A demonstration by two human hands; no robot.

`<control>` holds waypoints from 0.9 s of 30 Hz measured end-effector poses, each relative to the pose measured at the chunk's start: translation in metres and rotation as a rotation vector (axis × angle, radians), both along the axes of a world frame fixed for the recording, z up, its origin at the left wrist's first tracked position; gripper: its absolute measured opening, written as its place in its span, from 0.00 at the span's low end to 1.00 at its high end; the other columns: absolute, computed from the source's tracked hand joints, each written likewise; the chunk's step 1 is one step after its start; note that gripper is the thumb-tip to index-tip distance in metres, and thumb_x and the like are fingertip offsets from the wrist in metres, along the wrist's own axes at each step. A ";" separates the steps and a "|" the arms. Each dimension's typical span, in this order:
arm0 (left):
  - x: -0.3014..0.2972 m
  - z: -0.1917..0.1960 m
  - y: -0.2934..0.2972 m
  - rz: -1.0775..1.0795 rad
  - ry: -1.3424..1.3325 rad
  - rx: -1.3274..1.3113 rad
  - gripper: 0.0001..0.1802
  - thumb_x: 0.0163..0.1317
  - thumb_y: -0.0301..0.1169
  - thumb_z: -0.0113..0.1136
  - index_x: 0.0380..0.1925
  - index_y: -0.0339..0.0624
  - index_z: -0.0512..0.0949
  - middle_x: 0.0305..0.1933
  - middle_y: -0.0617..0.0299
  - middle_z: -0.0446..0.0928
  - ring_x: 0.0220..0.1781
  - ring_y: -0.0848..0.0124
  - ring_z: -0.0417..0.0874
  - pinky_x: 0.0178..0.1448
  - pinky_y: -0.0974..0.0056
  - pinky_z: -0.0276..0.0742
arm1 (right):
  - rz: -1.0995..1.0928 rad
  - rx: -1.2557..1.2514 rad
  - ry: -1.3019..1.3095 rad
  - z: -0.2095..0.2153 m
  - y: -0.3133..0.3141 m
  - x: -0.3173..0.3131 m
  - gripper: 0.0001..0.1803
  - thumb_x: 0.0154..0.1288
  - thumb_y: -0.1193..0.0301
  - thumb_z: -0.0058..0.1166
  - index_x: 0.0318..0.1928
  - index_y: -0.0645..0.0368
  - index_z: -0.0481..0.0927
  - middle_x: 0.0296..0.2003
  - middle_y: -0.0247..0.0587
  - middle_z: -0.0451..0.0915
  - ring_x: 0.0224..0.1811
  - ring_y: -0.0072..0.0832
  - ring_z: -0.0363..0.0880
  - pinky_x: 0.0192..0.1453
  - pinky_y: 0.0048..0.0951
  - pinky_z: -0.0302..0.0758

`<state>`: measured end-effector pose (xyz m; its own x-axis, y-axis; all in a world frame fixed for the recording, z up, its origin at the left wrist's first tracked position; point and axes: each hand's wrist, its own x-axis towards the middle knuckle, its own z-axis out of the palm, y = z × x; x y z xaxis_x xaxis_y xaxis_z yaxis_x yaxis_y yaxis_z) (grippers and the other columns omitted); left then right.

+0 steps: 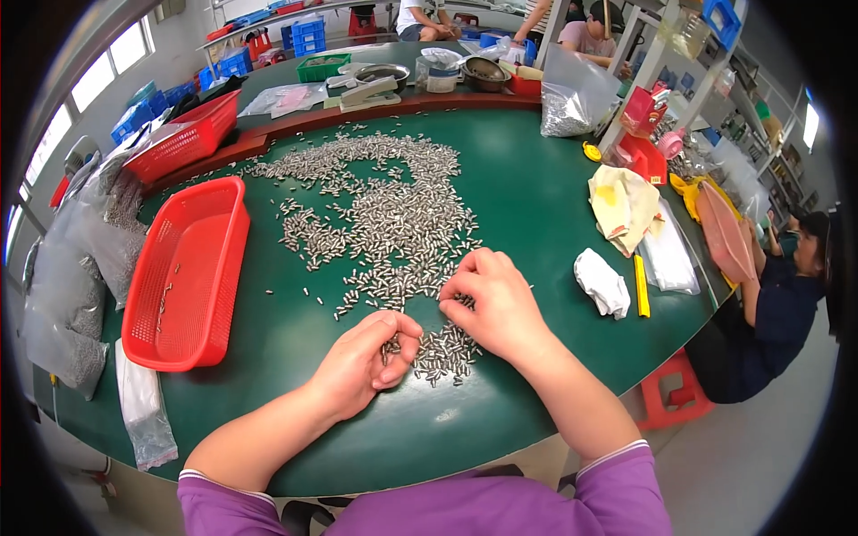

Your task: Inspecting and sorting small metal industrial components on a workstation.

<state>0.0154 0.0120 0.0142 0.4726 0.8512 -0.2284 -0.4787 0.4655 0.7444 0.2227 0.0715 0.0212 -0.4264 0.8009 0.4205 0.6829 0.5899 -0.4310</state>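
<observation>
Big green table [536, 205] fills most of the view, curved edge toward the person, w/ a second green bench behind it across a brown strip. Room looks like a workshop: windows at left, blue crates at the back, shelving at right, other people seated at the far end and one at the right edge. On the table's left sits a red basket [183, 277], nearly bare inside, only a few small pieces on its mesh; a second red basket [183, 136] lies farther back, clear bags [80, 268] of metal parts beside them. Right side: white cloth [601, 281], yellow cloth, yellow stick. Middle: wide scatter of small metal pins [384, 214], hundreds, reaching from the far side down to the hands. Judging by that, sorting is early; most of the pile is left, very little in the basket. Left hand [366, 362] is curled, fingertips pinched over pins at the near edge of the pile, approx. holding a few. Right hand [496, 304] lies palm down on the pins, fingers bent, raking; can't tell if it grips any.
</observation>
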 end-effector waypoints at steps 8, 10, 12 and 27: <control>-0.001 -0.001 -0.003 0.059 0.043 -0.054 0.12 0.72 0.36 0.41 0.40 0.40 0.72 0.28 0.61 0.70 0.16 0.76 0.60 0.19 0.72 0.54 | -0.033 -0.015 0.029 -0.018 -0.001 -0.012 0.04 0.47 0.72 0.60 0.25 0.57 0.80 0.34 0.41 0.74 0.43 0.41 0.73 0.48 0.41 0.71; -0.003 -0.004 -0.003 0.073 0.058 -0.064 0.12 0.72 0.36 0.41 0.40 0.41 0.71 0.28 0.61 0.70 0.16 0.75 0.60 0.19 0.72 0.54 | -0.012 -0.038 0.047 -0.020 -0.002 -0.015 0.04 0.47 0.73 0.60 0.25 0.57 0.79 0.36 0.41 0.72 0.46 0.41 0.70 0.50 0.41 0.69; -0.003 -0.007 -0.001 0.088 0.054 -0.069 0.12 0.72 0.37 0.41 0.40 0.42 0.71 0.27 0.62 0.69 0.16 0.76 0.60 0.18 0.72 0.54 | -0.017 0.024 0.063 -0.029 -0.001 -0.015 0.05 0.47 0.73 0.62 0.27 0.57 0.79 0.36 0.41 0.72 0.45 0.41 0.70 0.49 0.41 0.69; 0.004 -0.003 -0.001 0.110 0.152 0.040 0.23 0.68 0.39 0.55 0.60 0.49 0.64 0.26 0.73 0.67 0.15 0.85 0.60 0.14 0.81 0.53 | 0.414 -0.065 0.570 -0.010 -0.013 -0.015 0.07 0.54 0.66 0.62 0.33 0.51 0.83 0.37 0.36 0.71 0.46 0.35 0.70 0.51 0.34 0.68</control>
<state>0.0193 0.0105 0.0115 0.3392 0.9055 -0.2548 -0.4057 0.3852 0.8289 0.2080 0.0588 0.0111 -0.4291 0.6515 0.6256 0.0651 0.7131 -0.6980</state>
